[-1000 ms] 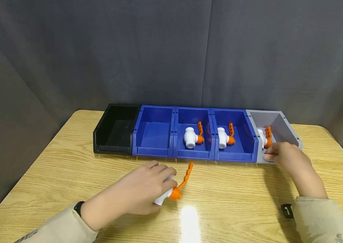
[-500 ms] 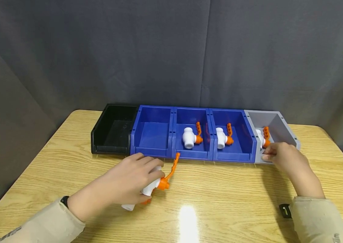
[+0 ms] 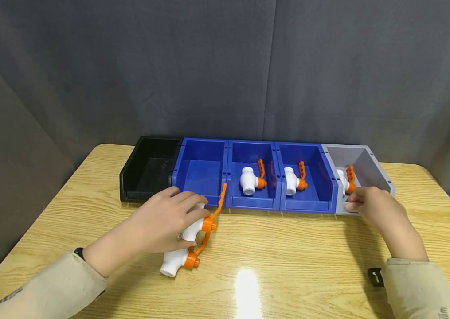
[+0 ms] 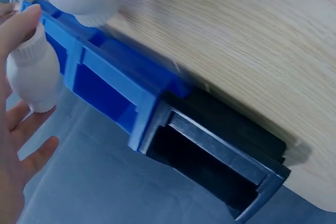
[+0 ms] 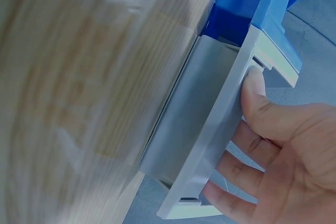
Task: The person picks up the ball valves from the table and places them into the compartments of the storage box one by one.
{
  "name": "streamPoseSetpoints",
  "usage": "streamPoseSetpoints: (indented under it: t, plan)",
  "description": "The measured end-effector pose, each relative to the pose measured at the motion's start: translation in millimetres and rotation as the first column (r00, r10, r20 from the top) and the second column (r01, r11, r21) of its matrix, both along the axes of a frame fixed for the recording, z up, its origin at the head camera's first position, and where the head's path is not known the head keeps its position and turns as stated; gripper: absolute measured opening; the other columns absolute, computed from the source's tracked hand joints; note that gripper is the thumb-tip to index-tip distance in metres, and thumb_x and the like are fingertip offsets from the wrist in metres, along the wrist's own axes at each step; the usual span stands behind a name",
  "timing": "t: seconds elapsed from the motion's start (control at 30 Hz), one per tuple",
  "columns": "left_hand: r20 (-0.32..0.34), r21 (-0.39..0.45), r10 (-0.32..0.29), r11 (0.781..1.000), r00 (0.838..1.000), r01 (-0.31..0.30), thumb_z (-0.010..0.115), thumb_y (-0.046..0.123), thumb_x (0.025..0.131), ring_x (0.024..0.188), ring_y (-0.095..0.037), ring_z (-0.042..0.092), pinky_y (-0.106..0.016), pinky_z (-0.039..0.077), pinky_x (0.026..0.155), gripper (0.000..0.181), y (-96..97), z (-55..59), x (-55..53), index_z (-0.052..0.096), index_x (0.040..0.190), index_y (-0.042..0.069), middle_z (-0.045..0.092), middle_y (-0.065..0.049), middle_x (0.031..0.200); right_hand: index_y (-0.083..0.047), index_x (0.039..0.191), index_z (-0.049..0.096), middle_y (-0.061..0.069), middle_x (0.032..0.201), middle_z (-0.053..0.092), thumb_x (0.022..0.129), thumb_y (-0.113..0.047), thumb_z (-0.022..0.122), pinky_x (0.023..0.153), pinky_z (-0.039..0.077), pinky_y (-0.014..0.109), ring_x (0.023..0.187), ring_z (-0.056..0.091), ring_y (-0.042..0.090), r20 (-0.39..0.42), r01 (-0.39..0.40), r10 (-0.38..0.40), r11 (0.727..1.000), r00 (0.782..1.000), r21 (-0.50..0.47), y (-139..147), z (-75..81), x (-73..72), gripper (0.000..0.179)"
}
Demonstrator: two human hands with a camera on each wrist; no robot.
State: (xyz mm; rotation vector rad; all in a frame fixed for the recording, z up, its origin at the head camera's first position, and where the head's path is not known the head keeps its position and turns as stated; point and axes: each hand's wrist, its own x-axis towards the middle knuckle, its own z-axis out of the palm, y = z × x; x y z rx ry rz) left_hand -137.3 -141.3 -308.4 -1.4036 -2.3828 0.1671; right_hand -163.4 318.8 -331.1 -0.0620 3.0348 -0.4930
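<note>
My left hand [image 3: 165,221] grips a white ball valve [image 3: 193,229] with an orange lever by its white body, in front of the left blue bin [image 3: 201,177]. Just below it in the head view, a second ball valve [image 3: 174,261] rests on the table, partly covered by the held one. The left wrist view shows the held valve's ribbed white body [image 4: 34,72] between thumb and fingers. My right hand [image 3: 382,208] pinches the front lip of the grey bin [image 5: 210,129], thumb on the lip and fingers behind it. A ball valve [image 3: 344,181] lies in that bin, partly hidden.
The middle blue bin [image 3: 252,203] and right blue bin [image 3: 308,206] each hold one ball valve. At the row's left end stands a black bin [image 3: 146,195]. A dark curtain [image 3: 209,71] hangs behind the wooden table [image 3: 296,266]. A small black object [image 3: 376,277] shows beside the right sleeve.
My left hand has moved left and toward the bins with its ball valve, bringing the second valve on the table into view. The right hand has stayed at the grey bin.
</note>
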Motion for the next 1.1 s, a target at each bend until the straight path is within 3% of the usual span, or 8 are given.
streamPoseSetpoints:
  t: [0.23,0.57,1.1]
  plan:
    - [0.009,0.024,0.049,0.999,0.999,-0.049,0.084,0.054,0.071,0.111,-0.024,0.061,-0.04,0.051,0.087,0.064,-1.7,2.6,-12.0,0.067,0.12,0.015,0.062,-0.005,0.125,-0.002,0.094,0.07,0.02,0.098,0.07,0.09,-0.017,0.073,0.071,0.046,0.057,0.093,0.062,0.042,-0.006,0.0,0.0,1.0,1.0,-0.007,0.9,0.5,-0.8,0.016]
    - [-0.029,0.023,0.052,0.998,0.998,-0.051,0.083,0.053,0.072,0.109,-0.024,0.061,-0.039,0.05,0.085,0.061,-5.1,3.8,-29.7,0.068,0.118,0.015,0.063,-0.005,0.123,-0.005,0.09,0.069,0.017,0.094,0.07,0.089,-0.017,0.072,0.068,0.046,0.053,0.087,0.063,0.037,-0.015,-0.002,0.002,1.0,1.0,-0.011,1.5,-0.6,-0.2,0.012]
    - [0.005,-0.011,0.18,0.984,0.984,-0.18,0.079,0.059,0.076,0.116,-0.027,0.058,-0.042,0.048,0.094,0.066,-13.0,6.8,-56.4,0.067,0.123,0.014,0.061,-0.007,0.13,-0.003,0.09,0.07,0.018,0.093,0.07,0.089,-0.016,0.073,0.069,0.045,0.054,0.085,0.061,0.037,-0.018,0.022,-0.022,1.0,1.0,-0.017,0.5,-2.1,-0.3,0.013]
